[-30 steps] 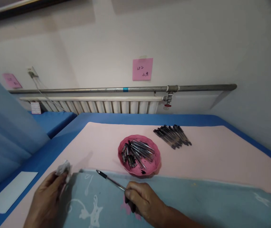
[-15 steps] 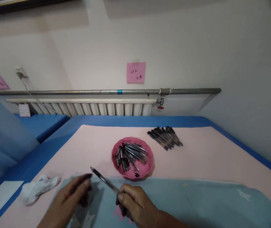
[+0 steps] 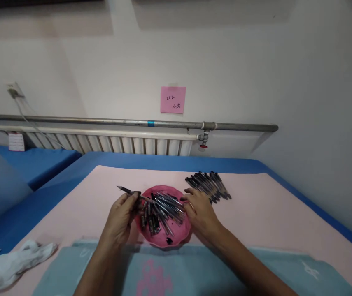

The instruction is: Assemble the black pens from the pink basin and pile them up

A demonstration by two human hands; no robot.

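A pen (image 3: 125, 190) slants over the left side of the pink bowl (image 3: 180, 240), its tip pointing up and left. My left hand (image 3: 122, 218) pinches it near the middle, fingers closed. Inside the bowl lie several clear pen barrels (image 3: 170, 207) and short dark pen parts (image 3: 151, 222), with a black smudge at the front. My right hand (image 3: 202, 211) is at the bowl's right rim. Its fingers are apart and reach toward the barrels, holding nothing that I can see. Just behind it, a row of black-capped pens (image 3: 208, 183) is partly covered by the hand.
A teal cloth (image 3: 225, 271) with a pink pattern covers the front of the pink tabletop (image 3: 80, 205). At the left lies a crumpled white cloth (image 3: 24, 261). Behind the blue table edge run a radiator (image 3: 126, 144) and a metal pipe (image 3: 101, 122).
The pen has passed from my right hand to my left. Both hands have moved forward, the left to the bowl's left side, the right to its right rim. The view has shifted slightly.
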